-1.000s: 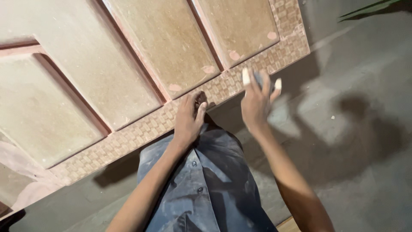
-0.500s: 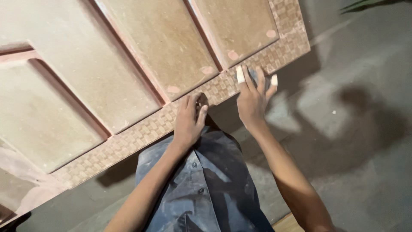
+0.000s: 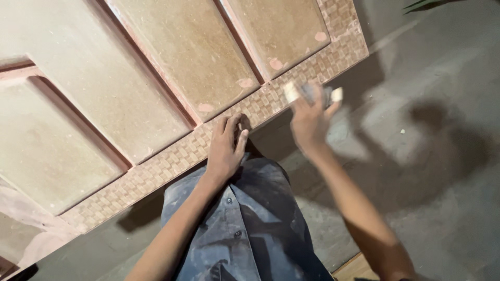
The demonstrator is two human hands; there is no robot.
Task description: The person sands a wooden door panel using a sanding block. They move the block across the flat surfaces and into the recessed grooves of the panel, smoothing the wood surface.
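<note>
Flat, left hand (image 3: 226, 148) presses the door (image 3: 156, 88); right hand (image 3: 311, 117) grips sandpaper (image 3: 312, 93).

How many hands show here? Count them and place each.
2. Left hand rests on the door's woven-pattern border; right hand, blurred, grips a pale-ended block beside it.

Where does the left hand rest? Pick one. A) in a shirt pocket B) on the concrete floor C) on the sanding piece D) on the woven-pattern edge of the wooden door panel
D: the left hand lies flat on the woven-pattern border of the door panel, while the right hand holds a small, blurred piece off the edge.
</note>
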